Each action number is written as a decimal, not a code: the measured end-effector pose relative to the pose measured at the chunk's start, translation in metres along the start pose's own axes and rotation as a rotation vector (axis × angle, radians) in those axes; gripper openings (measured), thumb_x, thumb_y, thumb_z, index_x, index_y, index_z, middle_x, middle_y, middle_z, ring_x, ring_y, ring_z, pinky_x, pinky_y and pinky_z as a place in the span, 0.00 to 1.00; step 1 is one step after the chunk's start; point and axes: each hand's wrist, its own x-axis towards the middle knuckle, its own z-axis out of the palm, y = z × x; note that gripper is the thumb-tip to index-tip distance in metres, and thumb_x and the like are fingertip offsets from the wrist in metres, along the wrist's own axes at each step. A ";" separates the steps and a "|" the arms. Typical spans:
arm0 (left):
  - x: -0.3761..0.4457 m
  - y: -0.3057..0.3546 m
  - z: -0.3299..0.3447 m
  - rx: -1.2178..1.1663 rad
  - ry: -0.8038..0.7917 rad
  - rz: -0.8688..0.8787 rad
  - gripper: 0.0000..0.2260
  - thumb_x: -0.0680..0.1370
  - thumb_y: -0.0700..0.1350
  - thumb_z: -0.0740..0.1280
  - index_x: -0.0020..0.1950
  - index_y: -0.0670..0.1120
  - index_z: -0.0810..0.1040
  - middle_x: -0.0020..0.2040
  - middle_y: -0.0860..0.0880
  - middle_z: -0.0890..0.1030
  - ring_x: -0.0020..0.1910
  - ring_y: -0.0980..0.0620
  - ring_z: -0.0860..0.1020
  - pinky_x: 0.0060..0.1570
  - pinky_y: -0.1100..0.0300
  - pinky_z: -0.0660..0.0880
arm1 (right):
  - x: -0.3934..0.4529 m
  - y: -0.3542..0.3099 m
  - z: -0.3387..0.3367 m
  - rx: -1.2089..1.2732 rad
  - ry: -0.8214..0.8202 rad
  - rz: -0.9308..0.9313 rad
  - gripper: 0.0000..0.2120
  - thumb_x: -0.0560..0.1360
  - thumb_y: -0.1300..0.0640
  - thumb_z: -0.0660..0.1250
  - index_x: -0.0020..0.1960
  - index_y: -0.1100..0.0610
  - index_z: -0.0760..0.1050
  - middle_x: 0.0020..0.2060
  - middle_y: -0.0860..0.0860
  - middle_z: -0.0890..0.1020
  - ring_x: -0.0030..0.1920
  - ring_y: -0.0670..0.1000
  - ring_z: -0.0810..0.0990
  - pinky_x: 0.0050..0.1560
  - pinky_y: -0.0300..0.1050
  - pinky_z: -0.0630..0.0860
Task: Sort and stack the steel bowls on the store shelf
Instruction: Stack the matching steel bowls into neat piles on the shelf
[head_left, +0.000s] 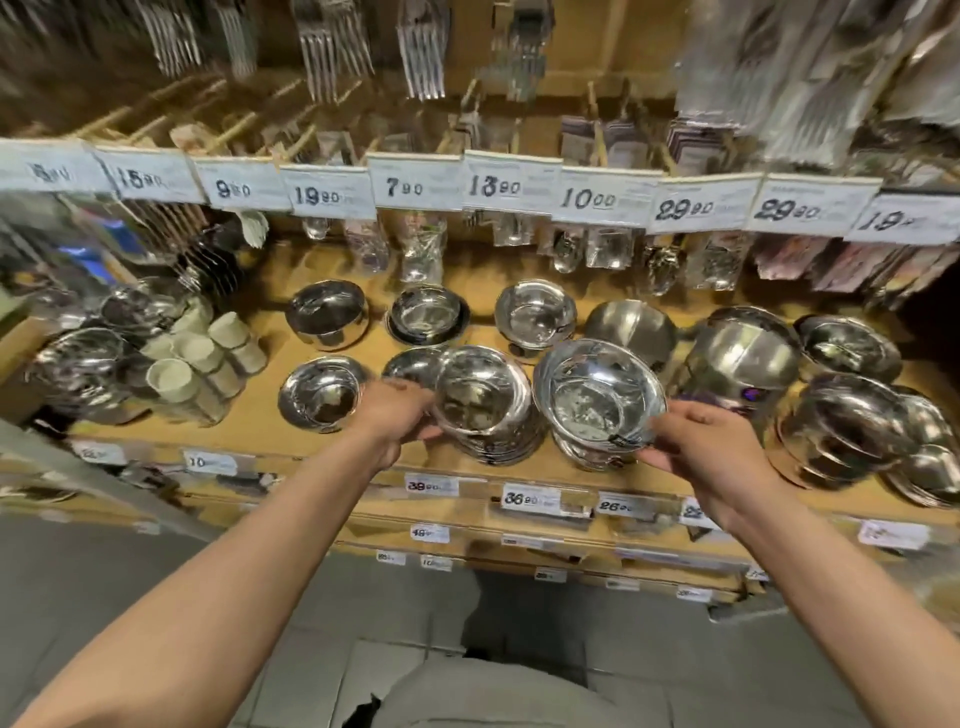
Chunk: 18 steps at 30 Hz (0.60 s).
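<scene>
Steel fills the head view: polished bowls sit in two loose rows on a yellow wooden shelf (260, 410). Both bare forearms reach forward and up from the near edge of the frame. The left hand (397, 418) grips the left side of a stack of bowls (480, 402) near the shelf's front edge, its fingers curled round the wall. The right hand (698, 447) pinches the near right rim of a wider bowl (597, 397), which is tilted and sits just right of the stack, their rims almost touching.

A single bowl (322, 395) sits left of the left hand, with bare shelf between it and a cluster of pale cups (208, 358) further left. Behind, three more bowls stand apart with gaps between them. To the right the shelf is crowded: upturned bowls (743, 356) and leaning stacks press close to the right wrist. A row of price tags (415, 183) hangs over the far half of the shelf, with packaged cutlery (332, 47) above.
</scene>
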 end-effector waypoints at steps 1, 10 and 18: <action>0.003 -0.001 0.001 0.013 -0.026 0.005 0.08 0.74 0.27 0.68 0.49 0.36 0.79 0.45 0.35 0.82 0.31 0.49 0.83 0.27 0.60 0.80 | 0.001 0.004 0.005 0.009 0.018 -0.001 0.07 0.76 0.71 0.68 0.43 0.64 0.83 0.42 0.58 0.87 0.39 0.49 0.87 0.33 0.37 0.81; 0.035 -0.014 0.012 0.163 -0.105 0.007 0.03 0.77 0.31 0.68 0.48 0.34 0.81 0.45 0.28 0.82 0.39 0.39 0.84 0.42 0.49 0.84 | 0.000 0.016 0.010 -0.001 0.098 0.038 0.05 0.77 0.71 0.68 0.49 0.73 0.80 0.43 0.60 0.84 0.36 0.49 0.86 0.32 0.36 0.81; 0.045 -0.023 0.018 0.262 -0.035 0.007 0.14 0.77 0.33 0.69 0.62 0.41 0.78 0.55 0.40 0.82 0.38 0.44 0.84 0.30 0.59 0.81 | 0.006 0.011 0.021 -0.069 0.089 0.089 0.06 0.76 0.71 0.67 0.51 0.74 0.78 0.42 0.61 0.81 0.42 0.51 0.84 0.37 0.40 0.85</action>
